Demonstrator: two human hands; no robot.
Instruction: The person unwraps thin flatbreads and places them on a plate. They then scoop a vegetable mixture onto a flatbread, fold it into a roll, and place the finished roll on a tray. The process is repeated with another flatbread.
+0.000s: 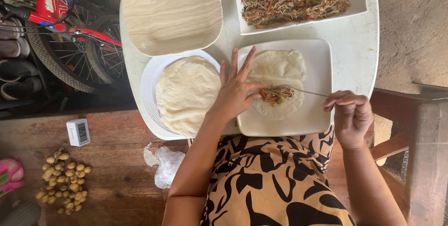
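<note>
Vegetable filling (276,95) on wrapper (278,69) in square plate (319,114)

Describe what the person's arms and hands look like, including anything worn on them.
Both arms are bare from the upper arm down, with no sleeves showing. The left hand and the right hand wear no gloves, and no rings, bracelets or watch are visible. The nails look short and unpainted, as far as the view shows. The garment below the arms is tan with bold black leaf-like shapes.
</note>
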